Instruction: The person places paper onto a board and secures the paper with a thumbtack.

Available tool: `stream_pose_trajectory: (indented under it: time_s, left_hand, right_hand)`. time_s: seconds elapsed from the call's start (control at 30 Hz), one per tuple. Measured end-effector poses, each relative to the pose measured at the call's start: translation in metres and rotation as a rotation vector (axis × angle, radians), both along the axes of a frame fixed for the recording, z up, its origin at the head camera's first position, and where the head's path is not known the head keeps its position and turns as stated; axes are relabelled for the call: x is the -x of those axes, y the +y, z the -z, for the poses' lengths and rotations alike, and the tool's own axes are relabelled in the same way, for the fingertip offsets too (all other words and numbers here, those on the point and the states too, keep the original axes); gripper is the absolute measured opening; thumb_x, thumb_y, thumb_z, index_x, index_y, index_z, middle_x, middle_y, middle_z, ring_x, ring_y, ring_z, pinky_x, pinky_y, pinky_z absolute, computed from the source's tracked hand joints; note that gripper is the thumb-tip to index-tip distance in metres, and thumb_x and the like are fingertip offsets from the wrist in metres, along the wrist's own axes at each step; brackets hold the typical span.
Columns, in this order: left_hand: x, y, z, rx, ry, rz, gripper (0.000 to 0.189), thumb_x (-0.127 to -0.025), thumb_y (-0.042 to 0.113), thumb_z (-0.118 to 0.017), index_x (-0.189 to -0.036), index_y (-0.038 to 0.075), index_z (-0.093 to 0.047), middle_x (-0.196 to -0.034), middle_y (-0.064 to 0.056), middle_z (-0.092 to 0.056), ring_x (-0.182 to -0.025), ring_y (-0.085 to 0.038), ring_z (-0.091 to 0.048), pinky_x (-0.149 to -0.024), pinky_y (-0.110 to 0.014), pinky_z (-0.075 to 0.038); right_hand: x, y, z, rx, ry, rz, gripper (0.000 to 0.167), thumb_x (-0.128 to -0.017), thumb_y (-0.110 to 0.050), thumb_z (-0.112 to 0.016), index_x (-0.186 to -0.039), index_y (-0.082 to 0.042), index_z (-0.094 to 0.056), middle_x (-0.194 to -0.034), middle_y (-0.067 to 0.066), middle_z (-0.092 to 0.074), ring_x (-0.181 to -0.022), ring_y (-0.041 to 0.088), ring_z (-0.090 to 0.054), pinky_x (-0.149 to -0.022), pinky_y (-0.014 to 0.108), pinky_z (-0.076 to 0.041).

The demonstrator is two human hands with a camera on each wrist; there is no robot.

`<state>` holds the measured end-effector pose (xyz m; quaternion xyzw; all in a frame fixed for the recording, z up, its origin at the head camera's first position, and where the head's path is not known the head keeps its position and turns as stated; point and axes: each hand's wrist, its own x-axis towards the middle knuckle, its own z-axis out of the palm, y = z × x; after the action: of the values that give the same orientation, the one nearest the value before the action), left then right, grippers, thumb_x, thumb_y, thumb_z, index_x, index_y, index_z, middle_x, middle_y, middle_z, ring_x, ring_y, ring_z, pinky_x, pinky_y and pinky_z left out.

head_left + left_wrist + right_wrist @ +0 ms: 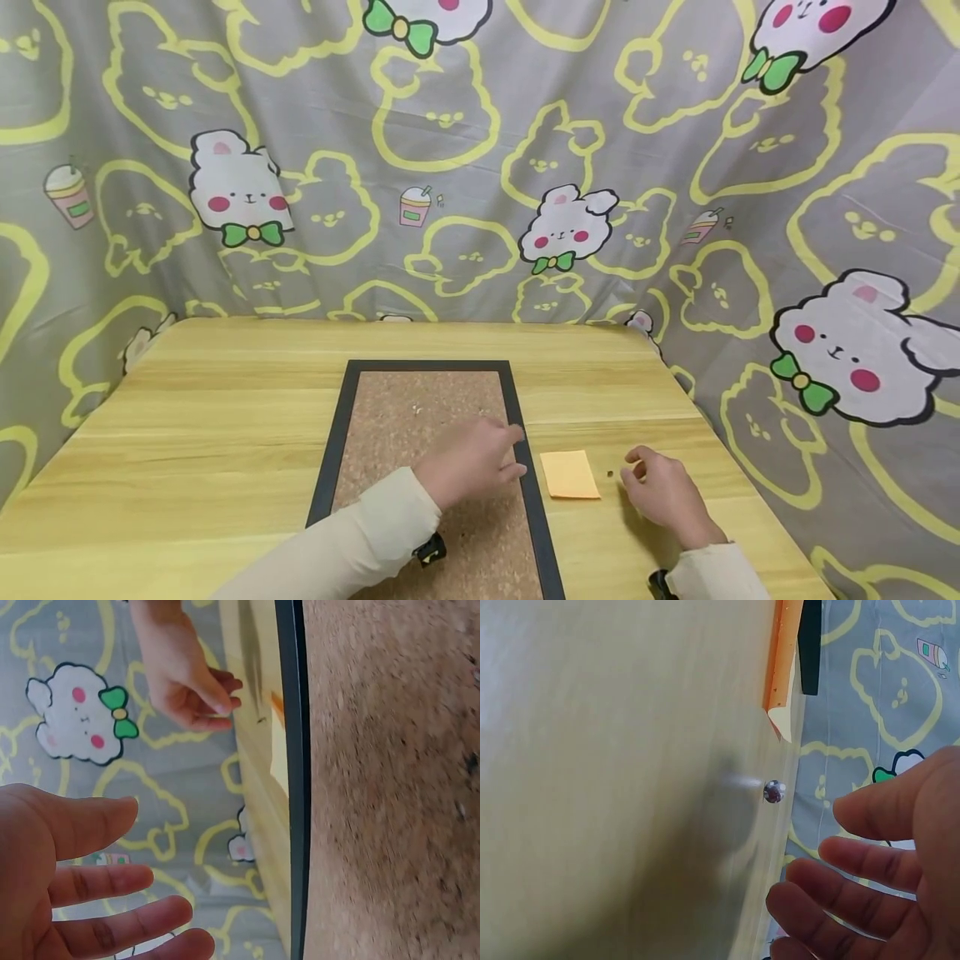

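My left hand (474,462) hangs over the right part of a cork board (420,429), its fingers parted and nothing between them; the left wrist view shows the fingers (112,930) loosely extended beside the board's dark frame (298,780). My right hand (667,496) hovers above the wooden table with relaxed, slightly bent fingers and holds nothing. Just left of its fingertips lies a small shiny faceted piece (773,791), seen as a dark dot (610,473) in the head view. Between the board and that piece lies an orange sticky note (570,475), one edge curling up.
The wooden table (187,442) reaches back to a grey curtain (465,175) printed with cartoon animals, which also hangs along both sides. A small pale speck (417,409) shows on the upper part of the cork.
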<state>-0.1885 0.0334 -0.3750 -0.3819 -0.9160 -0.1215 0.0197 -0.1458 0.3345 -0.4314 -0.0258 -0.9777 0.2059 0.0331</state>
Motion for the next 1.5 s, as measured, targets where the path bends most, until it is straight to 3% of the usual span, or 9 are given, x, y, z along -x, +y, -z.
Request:
stream_pose_trajectory:
  time_s: [0.1,0.3,0.47,0.57,0.83,1.13,1.5]
  left_hand:
    - [0.0,0.006,0.001,0.001,0.024,0.033,0.032,-0.09,0.038,-0.069,-0.11,0.014,-0.065,-0.073,0.008,-0.058,-0.062,-0.004,-0.054,-0.056,-0.023,-0.046]
    - [-0.004,0.018,0.002,0.022,0.022,0.056,0.036,-0.09,0.038,-0.069,-0.116,0.014,-0.066,-0.086,0.004,-0.066,-0.069,-0.005,-0.059,-0.059,-0.024,-0.048]
    - [-0.007,0.031,0.004,0.045,-0.045,0.079,0.038,-0.09,0.038,-0.069,-0.12,0.016,-0.065,-0.099,0.002,-0.068,-0.079,-0.007,-0.062,-0.063,-0.023,-0.049]
    - [-0.008,0.04,0.007,0.066,-0.095,0.095,0.038,-0.09,0.039,-0.069,-0.122,0.017,-0.064,-0.1,0.003,-0.067,-0.081,-0.006,-0.061,-0.063,-0.024,-0.049]
    - [-0.012,0.064,0.014,0.109,-0.095,0.118,0.035,-0.088,0.04,-0.07,-0.118,0.023,-0.066,-0.1,0.008,-0.066,-0.075,-0.005,-0.061,-0.056,-0.025,-0.048]
    - [-0.016,0.085,0.019,0.183,-0.059,0.139,0.027,-0.087,0.04,-0.072,-0.109,0.024,-0.067,-0.077,0.01,-0.059,-0.062,-0.003,-0.052,-0.05,-0.024,-0.043]
    - [-0.017,0.101,0.031,0.236,-0.041,0.134,0.023,-0.087,0.043,-0.071,-0.104,0.028,-0.067,-0.075,0.012,-0.058,-0.059,-0.003,-0.052,-0.051,-0.025,-0.046]
  right_hand:
    - [0.001,0.0,0.001,0.012,-0.008,-0.006,0.023,-0.091,-0.015,-0.061,-0.108,0.0,-0.063,-0.083,0.003,-0.065,-0.065,0.013,-0.057,-0.061,0.037,-0.049]
    - [0.003,-0.002,0.004,0.046,-0.034,-0.014,0.022,-0.091,-0.015,-0.062,-0.109,-0.002,-0.063,-0.079,0.002,-0.062,-0.059,0.012,-0.053,-0.058,0.034,-0.046]
    - [0.003,-0.001,0.004,0.06,-0.054,-0.024,0.023,-0.092,-0.015,-0.063,-0.11,-0.001,-0.062,-0.079,0.002,-0.061,-0.055,0.012,-0.053,-0.055,0.032,-0.045]
    - [0.004,0.0,0.002,0.059,-0.056,-0.029,0.022,-0.092,-0.015,-0.064,-0.11,-0.001,-0.062,-0.08,0.002,-0.061,-0.057,0.013,-0.052,-0.055,0.032,-0.045]
    - [0.008,-0.001,0.001,0.071,-0.059,-0.028,0.021,-0.091,-0.015,-0.066,-0.106,-0.002,-0.063,-0.077,0.002,-0.06,-0.06,0.014,-0.052,-0.055,0.032,-0.044]
    - [0.009,-0.002,0.002,0.034,-0.037,-0.05,0.016,-0.09,-0.015,-0.068,-0.101,-0.005,-0.064,-0.074,-0.001,-0.058,-0.059,0.013,-0.05,-0.055,0.033,-0.044]
    - [0.01,-0.002,0.007,0.012,-0.013,-0.071,0.01,-0.086,-0.011,-0.07,-0.094,-0.008,-0.065,-0.071,-0.002,-0.057,-0.06,0.013,-0.05,-0.056,0.033,-0.044]
